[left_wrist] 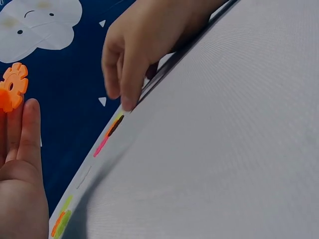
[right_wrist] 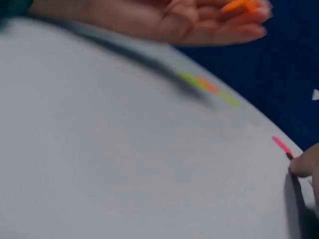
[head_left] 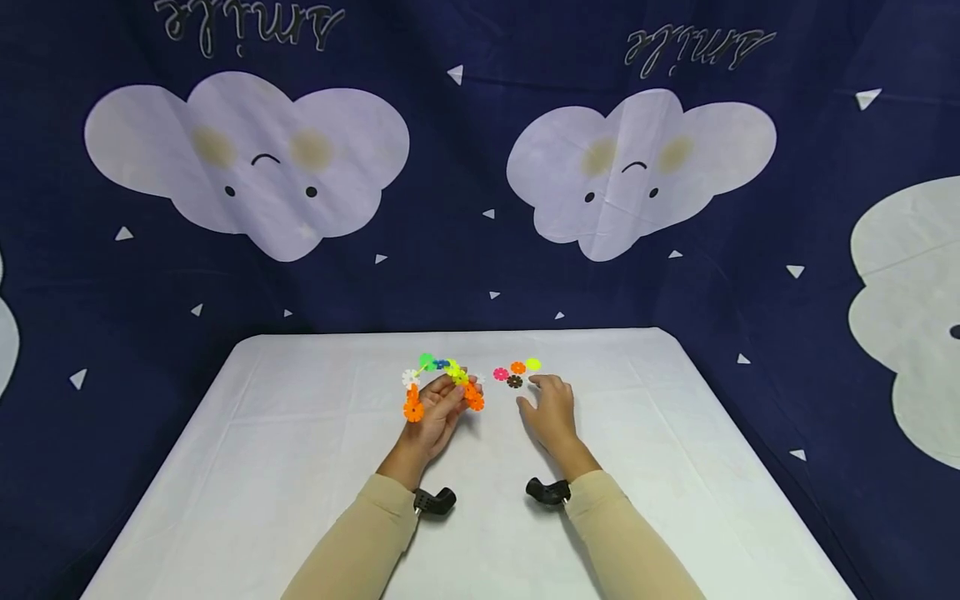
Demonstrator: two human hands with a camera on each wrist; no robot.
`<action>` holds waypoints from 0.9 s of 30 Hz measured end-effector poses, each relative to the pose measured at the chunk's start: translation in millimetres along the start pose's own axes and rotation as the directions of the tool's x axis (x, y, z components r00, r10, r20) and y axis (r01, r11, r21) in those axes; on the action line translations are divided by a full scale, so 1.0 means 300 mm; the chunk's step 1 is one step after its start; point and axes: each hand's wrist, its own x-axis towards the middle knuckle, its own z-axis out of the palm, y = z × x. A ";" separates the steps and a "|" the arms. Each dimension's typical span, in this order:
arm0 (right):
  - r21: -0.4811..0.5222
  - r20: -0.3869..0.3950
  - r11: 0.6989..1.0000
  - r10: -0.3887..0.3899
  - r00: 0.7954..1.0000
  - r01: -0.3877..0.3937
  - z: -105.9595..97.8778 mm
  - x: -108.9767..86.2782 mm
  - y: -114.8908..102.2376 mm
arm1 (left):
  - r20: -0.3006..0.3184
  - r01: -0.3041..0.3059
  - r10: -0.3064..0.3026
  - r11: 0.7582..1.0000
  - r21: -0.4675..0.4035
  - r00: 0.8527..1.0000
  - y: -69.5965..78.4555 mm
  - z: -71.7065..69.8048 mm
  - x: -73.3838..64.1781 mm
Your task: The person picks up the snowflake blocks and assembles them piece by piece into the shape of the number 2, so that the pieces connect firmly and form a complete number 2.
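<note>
My left hand (head_left: 437, 418) holds a curved chain of linked flower-shaped plastic discs (head_left: 413, 409), in orange, white, green, blue and yellow, raised over the table. An orange disc (left_wrist: 17, 82) of it shows above the fingers in the left wrist view. My right hand (head_left: 555, 410) reaches down beside loose discs, thumb and forefinger apart. Nearest its fingertips lie a brown disc (head_left: 514, 382) and a yellow disc (head_left: 533, 364). A pink disc (head_left: 501, 374) and an orange disc (head_left: 518, 367) lie just left of these.
The white-covered table (head_left: 315, 500) carries more flat discs; yellow-green and orange discs (left_wrist: 61, 224) lie below my left hand in the left wrist view. A dark blue cloth (head_left: 457, 167) with clouds hangs behind the far edge. Each wrist wears a black camera mount (head_left: 435, 502).
</note>
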 end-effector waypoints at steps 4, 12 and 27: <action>-0.051 0.021 0.996 -0.066 0.998 0.067 0.027 0.032 -0.007 | 0.015 -0.007 0.007 1.000 0.014 1.000 -0.004 -0.005 0.000; -0.109 0.005 0.988 -0.106 0.994 0.106 0.054 0.071 -0.008 | 0.026 0.004 -0.005 0.999 0.045 1.000 -0.013 0.000 -0.001; 0.391 -0.083 0.903 -0.159 0.984 0.179 0.028 -0.047 -0.080 | 0.013 0.000 0.000 0.998 0.060 1.000 -0.001 -0.009 0.003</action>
